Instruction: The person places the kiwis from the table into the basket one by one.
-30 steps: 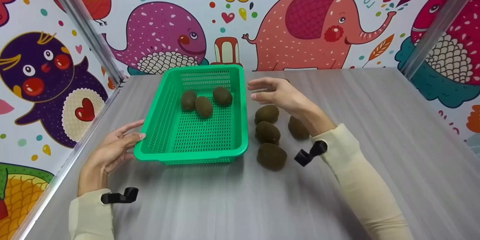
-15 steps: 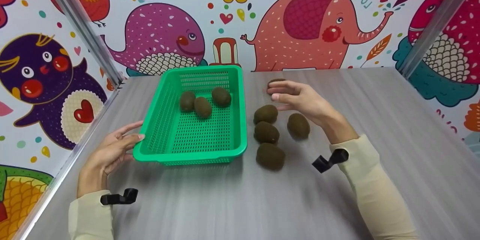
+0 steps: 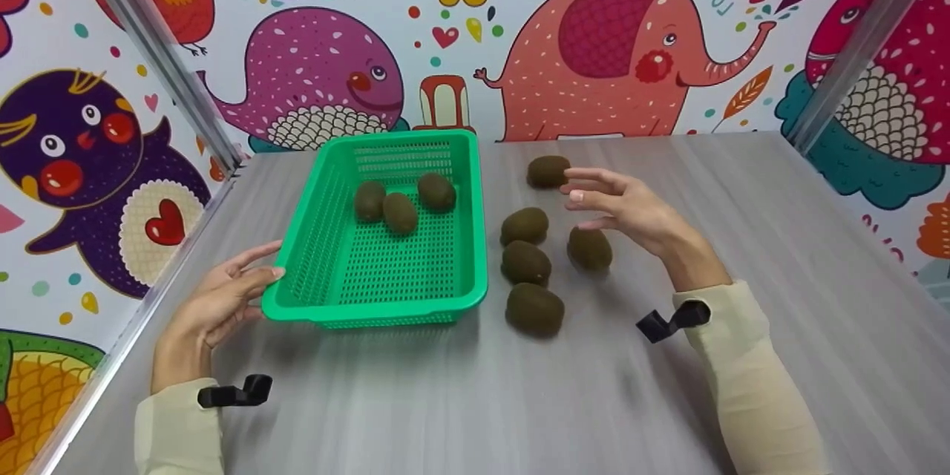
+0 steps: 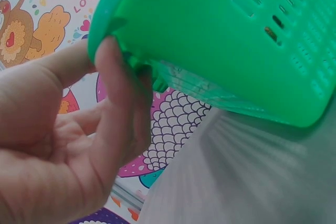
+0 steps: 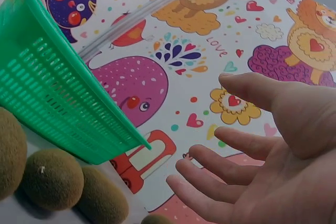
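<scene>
A green plastic basket (image 3: 397, 309) with perforated sides stands left of centre on the table. Three brown kiwis, one of them the front kiwi (image 3: 401, 214), lie inside it. My left hand (image 3: 219, 300) holds the basket's near left rim between thumb and fingers, which the left wrist view shows close up. Over the table to the right, my right hand (image 3: 631, 208) is held out with nothing in it, fingers apart. Its fingertips are right by the far kiwi (image 3: 548, 171), and a kiwi (image 3: 590, 249) lies just below the hand.
Between basket and right hand, three kiwis form a column: the upper kiwi (image 3: 525, 226), the middle kiwi (image 3: 526, 263) and the near kiwi (image 3: 535, 309). Cartoon-printed walls (image 3: 460, 37) with metal corner posts (image 3: 159, 52) enclose the grey table (image 3: 415, 401).
My right hand has moved from beside the basket's right rim to the right and a little nearer, uncovering the far kiwi. The left hand keeps its place on the rim.
</scene>
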Demonstrator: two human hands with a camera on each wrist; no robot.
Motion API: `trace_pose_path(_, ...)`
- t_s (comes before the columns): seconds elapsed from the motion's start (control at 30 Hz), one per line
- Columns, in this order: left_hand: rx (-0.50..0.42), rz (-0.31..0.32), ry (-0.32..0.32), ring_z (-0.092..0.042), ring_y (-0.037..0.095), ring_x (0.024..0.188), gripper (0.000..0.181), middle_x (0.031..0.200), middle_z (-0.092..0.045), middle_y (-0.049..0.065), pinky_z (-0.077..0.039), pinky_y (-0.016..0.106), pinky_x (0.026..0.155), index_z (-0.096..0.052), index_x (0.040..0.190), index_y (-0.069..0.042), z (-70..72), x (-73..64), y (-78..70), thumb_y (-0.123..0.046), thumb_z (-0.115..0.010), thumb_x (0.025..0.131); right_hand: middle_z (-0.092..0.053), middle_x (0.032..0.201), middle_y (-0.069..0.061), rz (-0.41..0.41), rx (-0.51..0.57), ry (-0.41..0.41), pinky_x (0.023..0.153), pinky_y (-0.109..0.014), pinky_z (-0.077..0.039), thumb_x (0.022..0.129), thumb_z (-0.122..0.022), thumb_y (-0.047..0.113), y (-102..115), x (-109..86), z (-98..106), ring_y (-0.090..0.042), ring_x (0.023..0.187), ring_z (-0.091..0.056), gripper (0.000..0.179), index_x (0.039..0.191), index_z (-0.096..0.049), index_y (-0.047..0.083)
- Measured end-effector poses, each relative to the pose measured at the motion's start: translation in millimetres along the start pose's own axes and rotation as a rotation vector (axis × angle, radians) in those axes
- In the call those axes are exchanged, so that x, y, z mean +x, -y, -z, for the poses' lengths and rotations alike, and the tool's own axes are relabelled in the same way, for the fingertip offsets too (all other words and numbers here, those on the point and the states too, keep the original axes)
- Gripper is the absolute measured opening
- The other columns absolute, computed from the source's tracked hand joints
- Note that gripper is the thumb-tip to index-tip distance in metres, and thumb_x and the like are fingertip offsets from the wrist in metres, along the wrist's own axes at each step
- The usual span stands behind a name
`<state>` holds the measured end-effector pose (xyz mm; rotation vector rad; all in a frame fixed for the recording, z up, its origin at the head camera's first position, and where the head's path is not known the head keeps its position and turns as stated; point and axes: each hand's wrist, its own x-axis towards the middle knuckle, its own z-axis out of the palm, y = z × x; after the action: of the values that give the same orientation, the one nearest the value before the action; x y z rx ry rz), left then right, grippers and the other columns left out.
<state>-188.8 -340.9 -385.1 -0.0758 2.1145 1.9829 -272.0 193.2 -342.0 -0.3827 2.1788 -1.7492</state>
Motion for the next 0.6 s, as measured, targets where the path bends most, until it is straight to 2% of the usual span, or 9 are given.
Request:
trace_pose_path(0.1,0.006,-0.001,0.001,-0.075,0.013,0.09,0.057,0.1,-0.076,-0.005,-0.064,0.032,0.072,-0.036,0.15,-0.015,0.8,0.4,0.5,-0.019,-0.063,0.1,-0.048,0.153,-0.012,-0.024,0.023,-0.001,0.096,-0.028,-0.058,0.097,-0.067,0.033,-5,0.1,4,-0.019,0.129,-0.059,0.061,0.15,-0.043,0.013)
trace_pose_path(0.6,-0.016,0.01,0.007,-0.075,0.013,0.091,0.051,0.101,-0.076,-0.005,-0.064,0.032,0.072,-0.04,0.146,-0.019,2.3,-0.5,0.2,-0.018,-0.062,0.1,-0.051,0.149,-0.013,-0.125,0.013,-0.037,0.096,-0.031,-0.058,0.097,-0.066,0.038,-26,5.7,24,-0.015,0.117,-0.064,0.06,0.147,-0.046,0.012)
